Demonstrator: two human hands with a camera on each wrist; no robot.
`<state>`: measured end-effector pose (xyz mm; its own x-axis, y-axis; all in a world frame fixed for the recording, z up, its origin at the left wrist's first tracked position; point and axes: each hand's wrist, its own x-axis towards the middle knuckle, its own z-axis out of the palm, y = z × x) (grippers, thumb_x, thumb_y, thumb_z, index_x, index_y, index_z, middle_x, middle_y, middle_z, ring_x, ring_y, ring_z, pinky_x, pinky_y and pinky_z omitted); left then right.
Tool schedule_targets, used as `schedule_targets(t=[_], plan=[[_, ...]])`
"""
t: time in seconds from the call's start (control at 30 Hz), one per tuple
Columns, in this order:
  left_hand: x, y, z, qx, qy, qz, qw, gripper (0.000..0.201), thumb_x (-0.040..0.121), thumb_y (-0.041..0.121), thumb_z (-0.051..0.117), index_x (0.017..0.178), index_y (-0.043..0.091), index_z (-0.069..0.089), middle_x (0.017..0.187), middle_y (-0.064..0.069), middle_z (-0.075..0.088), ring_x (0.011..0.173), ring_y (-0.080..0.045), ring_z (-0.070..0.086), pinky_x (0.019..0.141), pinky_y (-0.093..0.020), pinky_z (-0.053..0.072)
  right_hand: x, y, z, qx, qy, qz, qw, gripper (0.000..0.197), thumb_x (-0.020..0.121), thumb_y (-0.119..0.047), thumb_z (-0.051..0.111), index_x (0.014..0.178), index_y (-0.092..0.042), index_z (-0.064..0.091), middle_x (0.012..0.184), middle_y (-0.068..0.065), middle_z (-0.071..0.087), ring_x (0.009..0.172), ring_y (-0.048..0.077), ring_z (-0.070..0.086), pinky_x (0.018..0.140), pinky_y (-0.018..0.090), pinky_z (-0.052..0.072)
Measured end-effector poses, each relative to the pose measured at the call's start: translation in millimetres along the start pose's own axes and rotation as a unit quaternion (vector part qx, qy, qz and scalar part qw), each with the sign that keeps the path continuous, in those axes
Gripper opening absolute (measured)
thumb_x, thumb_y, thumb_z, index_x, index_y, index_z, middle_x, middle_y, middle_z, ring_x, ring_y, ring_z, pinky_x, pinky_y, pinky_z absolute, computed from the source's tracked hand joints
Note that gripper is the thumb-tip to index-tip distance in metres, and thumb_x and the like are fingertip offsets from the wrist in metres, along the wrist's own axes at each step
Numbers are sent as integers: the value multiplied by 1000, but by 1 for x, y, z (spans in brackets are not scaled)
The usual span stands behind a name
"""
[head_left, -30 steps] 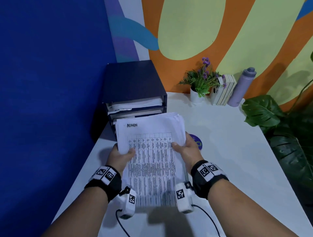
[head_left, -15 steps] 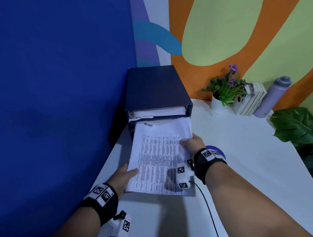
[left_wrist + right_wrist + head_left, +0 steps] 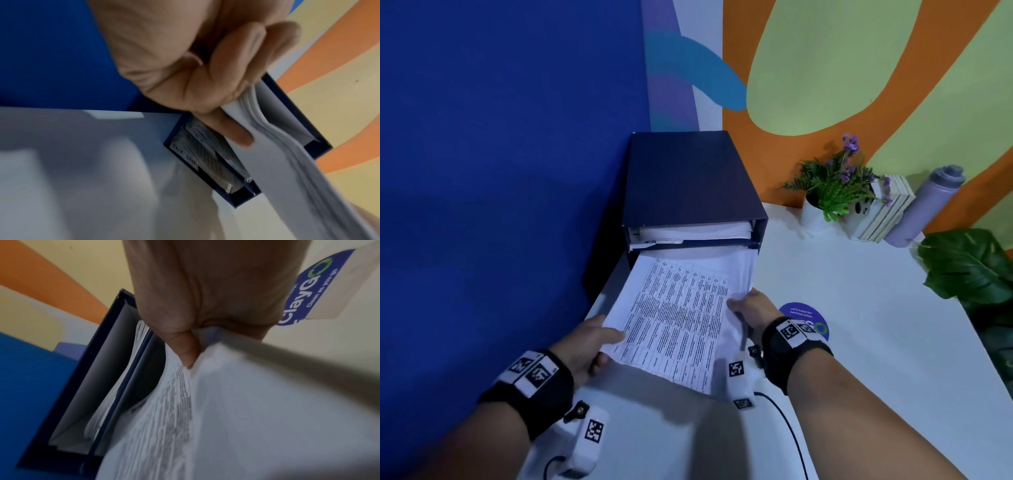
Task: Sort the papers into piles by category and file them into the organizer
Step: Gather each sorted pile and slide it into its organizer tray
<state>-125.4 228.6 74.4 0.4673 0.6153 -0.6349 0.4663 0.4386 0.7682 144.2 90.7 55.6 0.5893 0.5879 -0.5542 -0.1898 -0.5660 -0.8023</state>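
**Paper stack halfway into the organizer slot**

I see one stack of papers (image 3: 674, 315) at centre frame in the head view, its far edge already inside a slot of the dark organizer (image 3: 688, 178) just under the filled top slot. My left hand (image 3: 585, 346) grips the stack's near left corner, thumb on top and fingers curled beneath; my right hand (image 3: 751, 308) pinches the right edge, thumb on the printed face. The organizer stands against the blue wall at the left edge of the white table (image 3: 842, 325). In the left wrist view I count two more paper bundles in lower slots. Open tabletop lies to the right, bearing one round purple sticker (image 3: 808, 318). At the upper right stand one potted plant (image 3: 832, 192), one bottle (image 3: 924, 205) and a few books (image 3: 887, 212).
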Motion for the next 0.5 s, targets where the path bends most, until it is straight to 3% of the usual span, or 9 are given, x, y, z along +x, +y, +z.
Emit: schedule_targets(t=[0.07, 0.17, 0.27, 0.33, 0.37, 0.43, 0.5], plan=[[-6, 1, -1, 8, -14, -4, 1000, 29, 92, 11, 57, 120, 17, 58, 105, -8, 68, 46, -8, 36, 39, -17, 26, -2, -9, -2, 11, 10, -5, 1000, 12, 92, -7, 58, 83, -6, 50, 53, 2, 44, 37, 17, 43, 41, 25, 34], [-3, 0, 11, -27, -3, 10, 1000, 24, 95, 8, 54, 117, 14, 59, 96, -11, 67, 49, -9, 38, 37, -16, 28, 4, -22, 0, 22, 57, -40, 997, 16, 92, -17, 58, 101, -8, 48, 68, 6, 52, 56, 22, 51, 60, 32, 46], [16, 2, 25, -80, 20, 22, 996, 31, 94, 10, 56, 125, 10, 53, 120, -19, 61, 48, -9, 41, 36, -16, 33, 9, -29, 1, 25, 54, -59, 997, 18, 90, -30, 57, 96, -14, 51, 69, 4, 52, 59, 20, 49, 64, 32, 44], [33, 9, 35, -102, 39, 29, 994, 49, 94, 11, 57, 139, 11, 41, 137, -16, 49, 44, -7, 42, 36, -16, 34, 9, -30, -3, -20, 32, -56, 998, 19, 87, -34, 59, 92, -16, 53, 72, 2, 53, 62, 20, 51, 67, 33, 44], [43, 14, 40, -109, 51, 35, 992, 55, 93, 11, 58, 143, 12, 35, 136, -13, 48, 42, -7, 42, 36, -15, 34, 6, -31, -6, -37, 14, -47, 998, 20, 88, -34, 59, 97, -16, 55, 76, 2, 55, 62, 19, 54, 63, 32, 45], [57, 31, 50, -113, 79, 45, 989, 54, 94, 11, 57, 143, 14, 35, 114, -10, 54, 42, -6, 41, 35, -15, 33, 1, -31, -10, -17, -30, -17, 999, 23, 92, -29, 59, 110, -16, 53, 90, 4, 60, 65, 24, 66, 49, 28, 49], [69, 47, 57, -110, 89, 45, 989, 55, 95, 14, 57, 145, 17, 34, 94, -5, 54, 45, -6, 41, 34, -14, 34, -1, -33, -12, -23, -11, -37, 999, 13, 95, -21, 55, 104, -14, 48, 87, 7, 61, 58, 25, 67, 40, 23, 44]])
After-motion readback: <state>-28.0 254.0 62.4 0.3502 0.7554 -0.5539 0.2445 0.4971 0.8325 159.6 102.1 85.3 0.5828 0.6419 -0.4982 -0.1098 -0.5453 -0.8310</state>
